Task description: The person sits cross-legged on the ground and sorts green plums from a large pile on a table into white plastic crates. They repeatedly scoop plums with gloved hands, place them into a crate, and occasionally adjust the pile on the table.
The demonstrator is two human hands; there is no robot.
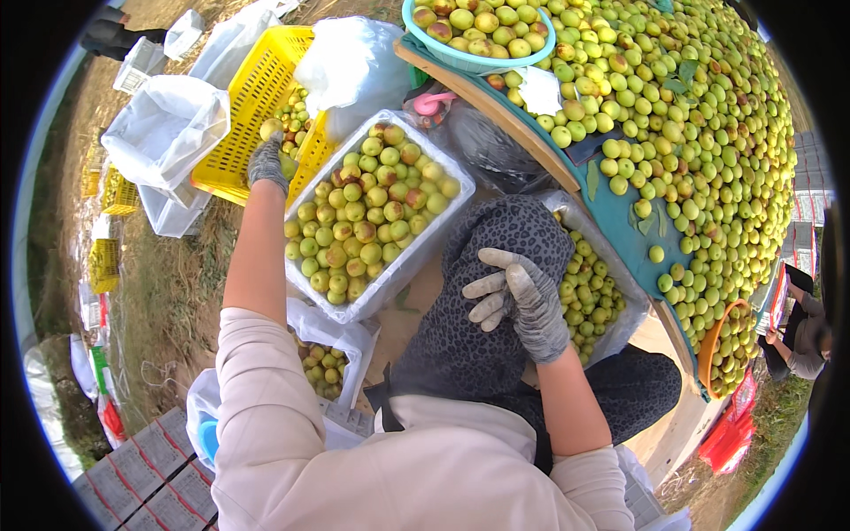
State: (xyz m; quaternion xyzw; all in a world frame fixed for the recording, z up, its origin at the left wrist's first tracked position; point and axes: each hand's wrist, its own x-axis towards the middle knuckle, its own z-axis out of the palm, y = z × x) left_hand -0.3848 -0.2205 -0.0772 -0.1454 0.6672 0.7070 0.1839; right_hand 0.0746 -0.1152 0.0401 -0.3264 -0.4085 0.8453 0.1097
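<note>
My left hand [267,164], in a grey knit glove, is at the near side of a yellow plastic crate [234,126]. At its fingertips is a round yellow-green fruit [271,129]; another fruit [287,166] shows beside the palm. Smaller-looking fruits [295,119] lie inside the crate. Gloved with pale fingertips, my right hand [521,299] hovers over or rests on my knee, fingers apart and nothing visible in them. Between my hands stands a white plastic-lined crate [458,202] full of green and reddish fruit [365,212], probably jujubes.
A teal-covered table [601,199] with a wooden edge bears a large fruit heap [704,133], a blue basin [478,65] and an orange basin [714,345]. Another lined crate [631,318] sits beside my leg. White lined bins [166,129] stand left. A person [800,325] sits at far right.
</note>
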